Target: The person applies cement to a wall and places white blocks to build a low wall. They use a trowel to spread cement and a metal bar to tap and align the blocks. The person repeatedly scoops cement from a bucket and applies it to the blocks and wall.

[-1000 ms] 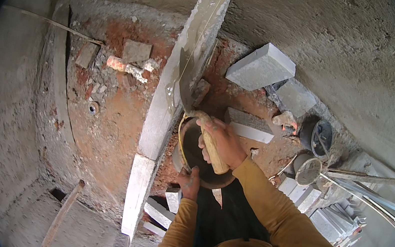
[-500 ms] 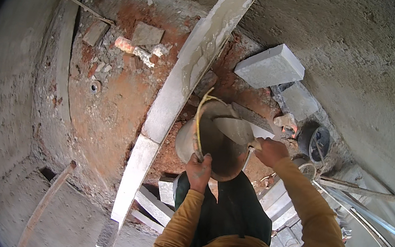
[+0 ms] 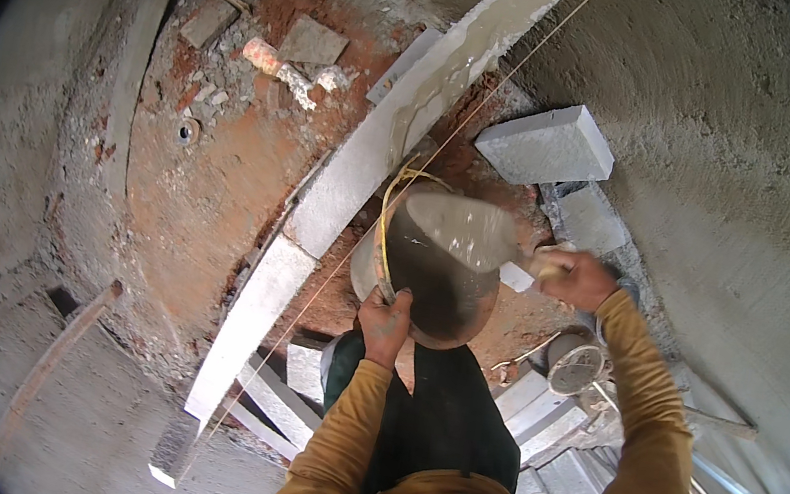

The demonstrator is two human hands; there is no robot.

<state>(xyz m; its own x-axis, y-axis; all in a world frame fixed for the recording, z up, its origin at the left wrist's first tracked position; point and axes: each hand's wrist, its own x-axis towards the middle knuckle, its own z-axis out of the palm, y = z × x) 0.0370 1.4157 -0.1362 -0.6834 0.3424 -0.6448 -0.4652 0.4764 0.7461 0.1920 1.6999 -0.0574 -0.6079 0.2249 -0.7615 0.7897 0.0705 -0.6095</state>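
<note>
Trowel [image 3: 463,228] now lifted over one bucket [image 3: 430,282], both hands [image 3: 386,325] gripping

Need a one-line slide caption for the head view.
Left hand grips a mortar pan while the right hand holds a loaded trowel over it, beside a curved block course.

Watching the head cam here: both of my guy's arms come up from the bottom edge in mustard-yellow sleeves. Left forearm runs nearly straight up the middle, and the left hand [image 3: 385,325] is curled shut in a grip, knuckles facing the camera, thumb tucked on the far side. Right arm swings out wide, elbow bent and raised, then angles back in. Right hand [image 3: 576,278] is fisted tight, wrist cocked toward the left.
</note>
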